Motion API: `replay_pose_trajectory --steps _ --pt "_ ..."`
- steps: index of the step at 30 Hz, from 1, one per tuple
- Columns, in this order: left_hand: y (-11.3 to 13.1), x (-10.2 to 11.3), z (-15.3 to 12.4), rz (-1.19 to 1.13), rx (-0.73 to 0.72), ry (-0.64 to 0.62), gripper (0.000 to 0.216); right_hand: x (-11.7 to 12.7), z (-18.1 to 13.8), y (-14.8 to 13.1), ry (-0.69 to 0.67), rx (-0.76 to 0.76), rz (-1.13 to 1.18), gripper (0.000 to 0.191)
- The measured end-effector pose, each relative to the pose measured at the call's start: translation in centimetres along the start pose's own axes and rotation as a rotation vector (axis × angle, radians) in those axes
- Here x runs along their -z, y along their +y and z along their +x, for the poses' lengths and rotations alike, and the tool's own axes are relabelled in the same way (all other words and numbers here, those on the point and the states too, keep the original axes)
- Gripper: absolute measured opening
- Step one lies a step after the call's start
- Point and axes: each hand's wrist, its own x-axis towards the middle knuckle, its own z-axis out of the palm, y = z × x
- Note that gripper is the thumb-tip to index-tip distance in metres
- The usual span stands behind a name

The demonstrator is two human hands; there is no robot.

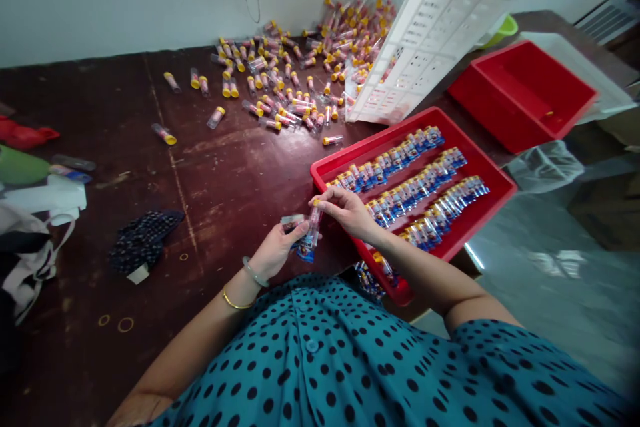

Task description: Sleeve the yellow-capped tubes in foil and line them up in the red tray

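Observation:
In front of my body, my left hand (280,245) is closed on a few small printed plastic sleeves (306,253), blue at their lower end. My right hand (347,211) pinches a small clear tube (315,219) near its yellow cap. The tube lies against the sleeves, and I cannot tell whether it is inside one. Below my right forearm is a red tray (320,177) with rows of sleeved tubes (417,185) in it. Many loose yellow-capped tubes (280,97) with pink contents are heaped on the dark table (240,173) by the wall.
A white perforated crate (415,40) stands tilted behind the tray. Two more containers, a red bin (530,93) and a pale tray (613,90), are at the right. Dark patterned cloth (143,240) and several rubber bands (125,325) lie on the table's left.

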Motion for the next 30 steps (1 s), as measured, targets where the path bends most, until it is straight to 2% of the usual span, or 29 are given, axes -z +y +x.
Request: replay_pose_trajectory --steps 4,7,9,13,19,30 --pt "0.1 -0.4 0.2 -0.143 0.053 0.004 0.041 -0.3 -0.2 0.5 0.017 -0.018 0.129 0.024" --pt "0.3 -0.6 0.4 -0.193 -0.001 0.062 0.039 -0.5 -0.7 0.2 -0.064 -0.023 0.107 0.024" --pt "0.5 -0.6 0.4 -0.203 -0.036 0.080 0.039 -0.6 -1.0 -0.3 -0.072 -0.015 0.062 0.025" --pt "0.7 -0.5 -0.3 -0.127 -0.015 0.014 0.035 -0.5 -1.3 -1.0 -0.029 0.062 -0.008 0.022" --pt "0.1 -0.8 -0.6 0.070 -0.199 0.169 0.027 -0.4 -2.3 -0.4 0.014 0.110 -0.224 0.026" --pt "0.1 -1.1 -0.2 0.126 -0.220 0.215 0.031 -0.3 -2.0 -0.8 0.026 0.179 -0.322 0.019"
